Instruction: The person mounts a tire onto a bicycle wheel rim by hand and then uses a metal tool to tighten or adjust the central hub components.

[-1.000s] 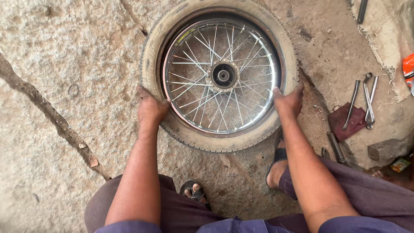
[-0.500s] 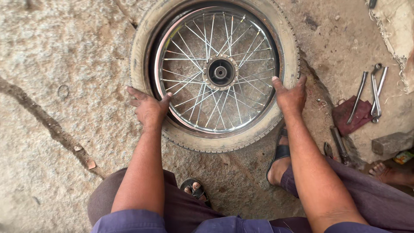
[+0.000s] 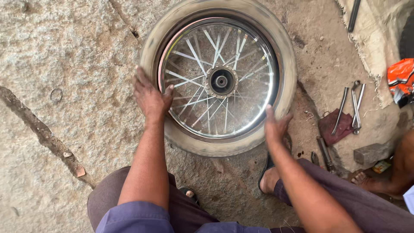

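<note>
wheel: spoked wheel (image 3: pixel 221 82) with its tyre (image 3: pixel 288 64) on, lying flat on the rough stone floor (image 3: pixel 64 56) right in front of the squatting person
left hand: left hand (image 3: pixel 148 97) lies flat over the tyre's left side, fingers spread, thumb hooked toward the rim (image 3: pixel 172 116). pressing, not gripping
right hand: right hand (image 3: pixel 274 125) sits on the lower right of the tyre, fingers together and pointing up. palm-down push, nothing pinched
step: looks to me like working the tyre round on the rim with both palms
how to do it well: i'd keep the hands on opposite sides like this so the wheel doesn't skate on the stone, lean weight through straight arms, and keep fingertips off the spokes (image 3: pixel 194 51)
feet: sandalled foot (image 3: pixel 269 177) just below the tyre, keep toes out from under it
nearby: metal tools (image 3: pixel 355 105) on a dark red rag (image 3: pixel 334 127) to the right, near but apart from the wheel, an orange bag (image 3: pixel 401 77) further right
other person: someone's bare foot (image 3: pixel 362 177) at the right edge, not involved
</note>
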